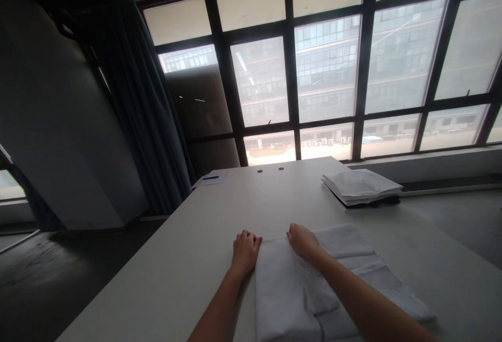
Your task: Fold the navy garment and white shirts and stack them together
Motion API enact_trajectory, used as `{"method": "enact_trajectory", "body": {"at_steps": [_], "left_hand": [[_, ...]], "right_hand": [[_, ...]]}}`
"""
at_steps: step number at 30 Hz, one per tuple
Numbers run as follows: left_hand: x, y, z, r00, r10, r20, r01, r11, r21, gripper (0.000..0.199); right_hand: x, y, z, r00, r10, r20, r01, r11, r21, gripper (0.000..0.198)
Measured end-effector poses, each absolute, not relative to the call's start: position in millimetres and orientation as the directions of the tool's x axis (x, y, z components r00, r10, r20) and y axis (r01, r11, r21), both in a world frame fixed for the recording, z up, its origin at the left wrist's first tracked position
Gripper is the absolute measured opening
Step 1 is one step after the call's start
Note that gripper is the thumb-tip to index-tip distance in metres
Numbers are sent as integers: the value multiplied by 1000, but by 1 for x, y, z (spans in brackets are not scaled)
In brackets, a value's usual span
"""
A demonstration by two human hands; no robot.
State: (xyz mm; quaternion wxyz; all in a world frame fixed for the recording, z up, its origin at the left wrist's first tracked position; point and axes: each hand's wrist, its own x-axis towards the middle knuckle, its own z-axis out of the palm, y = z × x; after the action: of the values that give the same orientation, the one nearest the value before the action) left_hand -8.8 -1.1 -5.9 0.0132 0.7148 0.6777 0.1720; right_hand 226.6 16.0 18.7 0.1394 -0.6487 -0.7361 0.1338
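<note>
A partly folded white cloth (280,295) lies on the near part of the table, and I cannot tell what kind of garment or linen it is. Its left part is folded over into a smooth panel, while the right part spreads out with creases. My left hand (246,250) is closed with curled fingers at the cloth's far left corner, pinching it. Farther right along the same far edge, my right hand (303,240) is closed on the fabric, its fingertips mostly hidden. My right forearm crosses over the spread part.
On the white table (188,258), a stack of folded white cloths (361,185) with something dark beneath sits at the back right. Paper with a blue pen (210,178) lies at the far left corner. Beyond are a blue curtain (137,106) and large windows.
</note>
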Motion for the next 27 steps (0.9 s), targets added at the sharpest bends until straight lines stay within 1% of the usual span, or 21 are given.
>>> {"method": "enact_trajectory", "body": {"at_steps": [5, 8, 11, 13, 16, 18, 20, 22, 23, 24, 25, 26, 27], "left_hand": [[-7, -6, 6, 27, 972, 235, 958, -93, 271, 36], [0, -17, 23, 75, 960, 269, 949, -151, 276, 28], [14, -36, 35, 241, 926, 292, 909, -320, 268, 27], [24, -51, 35, 374, 891, 258, 850, -441, 289, 32], [31, -73, 29, 480, 854, 201, 783, -520, 341, 44], [29, -87, 29, 500, 837, 220, 758, -546, 357, 42], [24, -101, 36, 517, 813, 266, 723, -582, 372, 33], [16, -115, 43, 538, 784, 311, 682, -621, 386, 25], [11, -122, 45, 563, 758, 330, 658, -653, 376, 22], [7, -129, 45, 600, 719, 351, 633, -695, 340, 20], [3, -135, 43, 643, 665, 379, 611, -744, 270, 19], [0, -140, 39, 691, 599, 404, 587, -792, 168, 18], [-2, -144, 33, 739, 528, 418, 562, -826, 50, 15]], "right_hand": [[232, 17, 13, -135, 990, 51, 941, 144, -306, 24], [228, 10, 11, -149, 984, 98, 951, 170, -258, 25], [224, 4, 14, -154, 975, 163, 958, 187, -216, 27], [223, 1, 19, -155, 968, 198, 960, 194, -199, 27], [223, -7, 30, -181, 953, 243, 954, 230, -190, 26], [224, -20, 37, -241, 936, 257, 939, 292, -184, 25], [227, -43, 42, -355, 898, 262, 892, 409, -195, 26], [232, -72, 46, -495, 825, 273, 779, 560, -281, 27], [236, -87, 46, -557, 781, 282, 697, 624, -353, 27], [241, -101, 46, -605, 743, 287, 615, 664, -424, 25], [246, -113, 45, -651, 705, 281, 547, 693, -470, 24], [251, -123, 43, -694, 669, 266, 500, 714, -490, 24], [256, -131, 40, -733, 635, 244, 477, 735, -482, 24]]}}
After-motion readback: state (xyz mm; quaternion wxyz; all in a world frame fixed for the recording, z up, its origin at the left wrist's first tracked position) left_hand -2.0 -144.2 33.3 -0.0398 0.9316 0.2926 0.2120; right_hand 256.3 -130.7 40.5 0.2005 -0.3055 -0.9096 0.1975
